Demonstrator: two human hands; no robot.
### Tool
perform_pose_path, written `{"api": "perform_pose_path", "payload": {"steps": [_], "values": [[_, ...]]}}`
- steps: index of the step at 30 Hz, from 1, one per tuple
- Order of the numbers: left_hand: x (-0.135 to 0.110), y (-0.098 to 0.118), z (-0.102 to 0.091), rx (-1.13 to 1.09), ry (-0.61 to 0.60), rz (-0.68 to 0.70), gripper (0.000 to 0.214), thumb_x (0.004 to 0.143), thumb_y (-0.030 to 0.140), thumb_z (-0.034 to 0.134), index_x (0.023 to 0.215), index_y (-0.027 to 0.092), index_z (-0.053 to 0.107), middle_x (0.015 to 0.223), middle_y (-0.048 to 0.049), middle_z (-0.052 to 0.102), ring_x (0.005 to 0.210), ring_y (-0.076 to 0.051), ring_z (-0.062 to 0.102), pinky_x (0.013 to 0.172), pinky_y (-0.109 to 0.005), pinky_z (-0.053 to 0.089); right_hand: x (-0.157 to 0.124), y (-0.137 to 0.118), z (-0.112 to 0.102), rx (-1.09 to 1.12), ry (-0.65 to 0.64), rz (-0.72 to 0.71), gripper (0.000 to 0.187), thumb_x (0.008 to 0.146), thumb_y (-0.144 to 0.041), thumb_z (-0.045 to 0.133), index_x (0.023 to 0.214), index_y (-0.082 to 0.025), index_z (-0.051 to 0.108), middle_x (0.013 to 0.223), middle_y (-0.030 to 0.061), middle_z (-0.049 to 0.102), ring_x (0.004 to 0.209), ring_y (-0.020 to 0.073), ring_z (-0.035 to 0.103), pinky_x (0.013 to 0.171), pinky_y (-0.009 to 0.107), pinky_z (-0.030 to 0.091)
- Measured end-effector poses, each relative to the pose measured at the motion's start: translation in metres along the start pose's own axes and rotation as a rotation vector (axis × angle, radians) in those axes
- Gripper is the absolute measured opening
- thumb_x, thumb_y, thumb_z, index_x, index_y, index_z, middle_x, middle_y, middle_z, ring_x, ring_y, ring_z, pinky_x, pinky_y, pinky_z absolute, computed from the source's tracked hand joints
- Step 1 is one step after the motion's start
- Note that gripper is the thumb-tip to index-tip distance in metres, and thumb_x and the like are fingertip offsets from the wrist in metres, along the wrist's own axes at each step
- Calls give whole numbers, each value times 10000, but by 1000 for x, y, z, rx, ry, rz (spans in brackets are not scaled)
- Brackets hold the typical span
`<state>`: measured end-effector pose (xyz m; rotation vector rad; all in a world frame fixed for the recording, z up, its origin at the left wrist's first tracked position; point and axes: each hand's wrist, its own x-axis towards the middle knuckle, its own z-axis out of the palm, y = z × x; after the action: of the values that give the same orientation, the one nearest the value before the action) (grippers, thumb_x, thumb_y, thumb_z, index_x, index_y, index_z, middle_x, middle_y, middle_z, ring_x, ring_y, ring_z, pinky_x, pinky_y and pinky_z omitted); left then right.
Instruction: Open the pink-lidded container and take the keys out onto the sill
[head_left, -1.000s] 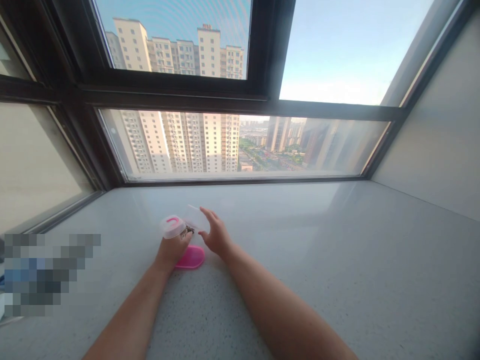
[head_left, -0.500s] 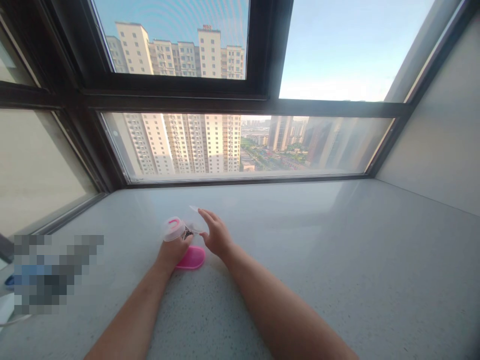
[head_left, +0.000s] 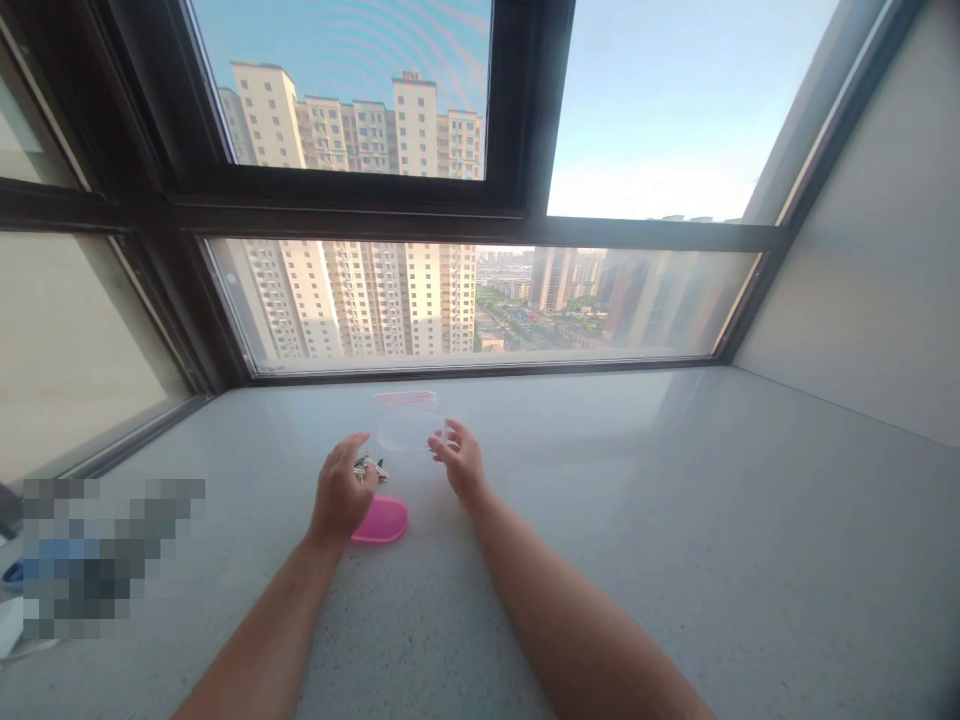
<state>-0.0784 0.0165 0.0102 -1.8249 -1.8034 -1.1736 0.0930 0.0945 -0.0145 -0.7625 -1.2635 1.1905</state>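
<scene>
A clear plastic container (head_left: pixel 409 430) with a pink-and-white end stands at the back, its outline faint against the pale surface. My right hand (head_left: pixel 459 462) is at its right edge, fingers curled on the thin plastic. My left hand (head_left: pixel 341 495) is open, thumb and fingers apart, holding nothing that I can see. Beside its fingers lies a small heap of little light and dark pieces (head_left: pixel 373 469), too small to name and partly hidden by the hand. Nearer to me, a bright pink oval lid or tray (head_left: pixel 384 520) lies flat, its left end behind my left hand.
The pale speckled sill (head_left: pixel 600 540) runs up to a dark-framed window (head_left: pixel 480 375). A white wall (head_left: pixel 862 270) bounds it on the right. At the left edge are a blurred-out patch (head_left: pixel 90 560) and a blue object (head_left: pixel 13 575).
The container has left my left hand and moved back and right, beside my right hand. My left hand has opened. The small pieces now lie on the sill, and the view has tilted slightly upward.
</scene>
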Motion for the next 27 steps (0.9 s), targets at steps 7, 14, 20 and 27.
{"api": "perform_pose_path", "payload": {"steps": [7,14,20,27], "values": [[-3,4,-3,-179,53,-48,679,715,141,519,1335,162,241,1262,-142,463,1115,-273,494,926,-451,426,5,-11,-26,126,-142,9,627,610,-286,706,1201,-235,503,1064,80,547,778,170,617,728,319,481],[-6,17,-10,-282,-104,144,676,703,89,482,1334,235,290,1391,-77,353,1277,-259,319,1029,-434,331,5,-6,-25,139,-220,49,627,625,-401,700,1192,-193,531,930,70,603,728,186,635,707,361,504],[-5,19,-11,-261,-158,135,633,717,81,443,1317,247,324,1411,-57,329,1293,-233,291,1035,-416,323,10,-10,-39,72,-148,87,605,654,-444,676,1173,-163,542,863,62,634,730,186,642,702,351,528],[-2,9,-8,-193,-37,11,548,719,104,447,1251,222,399,1302,-82,449,1218,-241,402,997,-411,376,29,-4,-87,-124,100,138,609,678,-500,624,1131,-98,553,753,65,632,605,156,619,550,261,514]]}}
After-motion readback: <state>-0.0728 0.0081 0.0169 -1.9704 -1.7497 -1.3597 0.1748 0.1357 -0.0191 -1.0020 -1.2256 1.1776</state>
